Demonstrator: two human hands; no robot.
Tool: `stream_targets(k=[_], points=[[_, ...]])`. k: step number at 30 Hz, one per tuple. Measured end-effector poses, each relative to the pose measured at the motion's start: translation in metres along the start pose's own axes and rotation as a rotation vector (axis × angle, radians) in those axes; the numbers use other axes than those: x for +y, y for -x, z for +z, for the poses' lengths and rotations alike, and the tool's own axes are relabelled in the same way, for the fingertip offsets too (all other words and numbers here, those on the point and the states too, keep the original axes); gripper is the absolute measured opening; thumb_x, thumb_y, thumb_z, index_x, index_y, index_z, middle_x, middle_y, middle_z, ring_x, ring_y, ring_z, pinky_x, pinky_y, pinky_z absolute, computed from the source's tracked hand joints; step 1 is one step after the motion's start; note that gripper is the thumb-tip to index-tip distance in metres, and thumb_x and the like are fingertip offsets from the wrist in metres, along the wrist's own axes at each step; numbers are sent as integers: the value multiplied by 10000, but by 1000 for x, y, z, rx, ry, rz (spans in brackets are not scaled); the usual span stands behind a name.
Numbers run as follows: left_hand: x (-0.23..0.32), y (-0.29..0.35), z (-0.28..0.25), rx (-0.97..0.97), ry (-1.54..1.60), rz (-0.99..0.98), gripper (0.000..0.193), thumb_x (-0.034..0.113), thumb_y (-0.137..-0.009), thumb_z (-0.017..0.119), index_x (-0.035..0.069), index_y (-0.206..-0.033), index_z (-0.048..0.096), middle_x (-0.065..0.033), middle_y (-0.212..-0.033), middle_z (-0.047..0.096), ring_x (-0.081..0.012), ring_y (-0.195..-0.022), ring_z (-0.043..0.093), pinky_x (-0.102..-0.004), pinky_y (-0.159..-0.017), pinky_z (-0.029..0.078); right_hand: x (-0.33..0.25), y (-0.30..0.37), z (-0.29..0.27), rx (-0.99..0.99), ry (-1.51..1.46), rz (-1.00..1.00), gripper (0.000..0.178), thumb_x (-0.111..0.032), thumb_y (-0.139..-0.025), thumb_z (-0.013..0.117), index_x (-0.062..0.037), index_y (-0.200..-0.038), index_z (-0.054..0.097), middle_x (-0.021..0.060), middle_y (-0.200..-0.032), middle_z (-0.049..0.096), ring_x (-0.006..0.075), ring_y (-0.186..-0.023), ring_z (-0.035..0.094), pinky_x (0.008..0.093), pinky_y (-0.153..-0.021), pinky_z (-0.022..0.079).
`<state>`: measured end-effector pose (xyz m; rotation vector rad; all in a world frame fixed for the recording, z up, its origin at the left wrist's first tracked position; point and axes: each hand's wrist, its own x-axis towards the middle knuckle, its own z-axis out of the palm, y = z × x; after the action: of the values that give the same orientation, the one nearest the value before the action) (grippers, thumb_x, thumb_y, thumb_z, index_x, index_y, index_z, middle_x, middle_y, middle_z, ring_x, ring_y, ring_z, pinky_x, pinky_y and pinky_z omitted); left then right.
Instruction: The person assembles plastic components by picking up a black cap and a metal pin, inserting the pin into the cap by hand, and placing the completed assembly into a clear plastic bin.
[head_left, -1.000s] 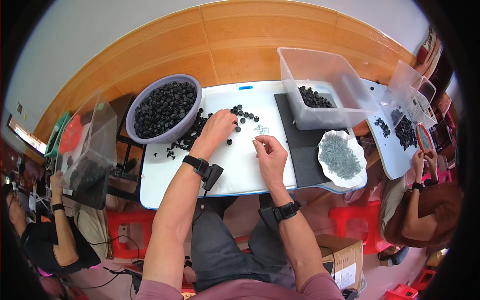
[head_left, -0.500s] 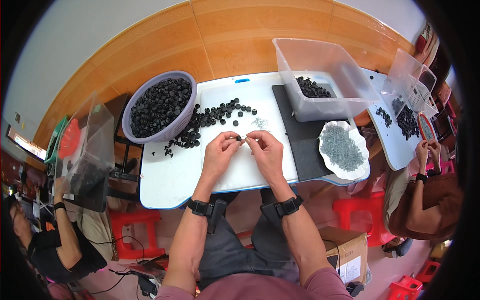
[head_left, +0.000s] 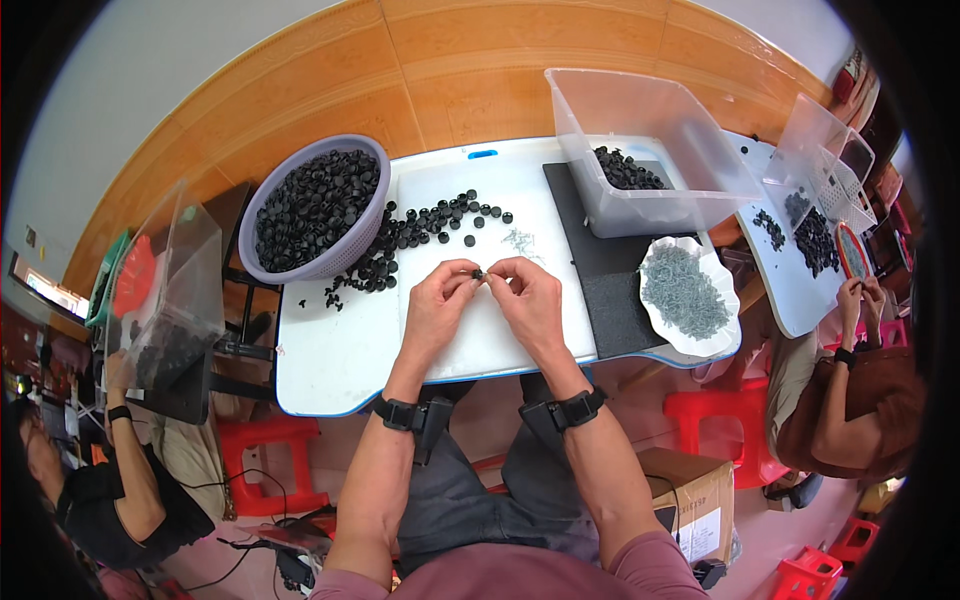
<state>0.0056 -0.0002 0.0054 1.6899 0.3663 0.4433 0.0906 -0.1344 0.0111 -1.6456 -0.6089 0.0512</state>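
Over the white tabletop my two hands meet at their fingertips. My left hand (head_left: 440,303) is closed in a pinch on a small black round cap (head_left: 479,277). My right hand (head_left: 531,300) is also pinched, its fingertips against the cap; whatever lies between them is hidden. Just beyond the hands lie several loose black caps (head_left: 469,240) and a small scatter of thin, pale grey pins (head_left: 519,242). More of these pins (head_left: 685,292) fill a white scalloped dish (head_left: 722,340) to the right.
A purple basket (head_left: 345,243) heaped with black caps stands at the left. On a black mat (head_left: 620,315) at the right rests a clear plastic bin (head_left: 655,215) with black pieces. Co-workers sit on both sides, beside a clear box (head_left: 165,300) and another table (head_left: 790,290).
My fingertips have drawn closer together around the black cap. A thin pale piece that showed between them is now out of sight. The whole view has shifted slightly.
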Motion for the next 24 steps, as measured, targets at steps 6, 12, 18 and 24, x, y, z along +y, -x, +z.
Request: stream_targets(k=[6,12,18,24], points=[[6,5,3,46,-150,81,225,47,-955,667,4,-1176,654,-75,-966,765,-72,-847,661,-232,-747,522,2,1,1,5,33,-20,86,-75,-839,717,-19,-903,732,81,-822,736,147,-584,618,295,-573,501],[10,7,5,70,-264,143,192,60,-937,659,-2,-1119,658,-152,-969,769,-220,-906,760,-313,-786,576,3,3,3,15,115,-107,81,-72,-836,713,-29,-902,730,84,-825,731,184,-598,646,310,-578,513],[0,5,7,65,-298,256,180,47,-938,652,-7,-1110,644,-182,-967,758,-277,-921,762,-341,-788,588,7,4,6,12,171,-220,99,-64,-831,733,-30,-925,732,90,-838,732,191,-599,651,305,-566,511],[9,8,9,117,-248,223,170,35,-932,662,-8,-1095,639,-160,-949,758,-258,-921,761,-342,-775,588,3,2,1,-29,-55,-47,95,-57,-861,748,-7,-941,743,36,-796,717,75,-595,578,238,-546,464]])
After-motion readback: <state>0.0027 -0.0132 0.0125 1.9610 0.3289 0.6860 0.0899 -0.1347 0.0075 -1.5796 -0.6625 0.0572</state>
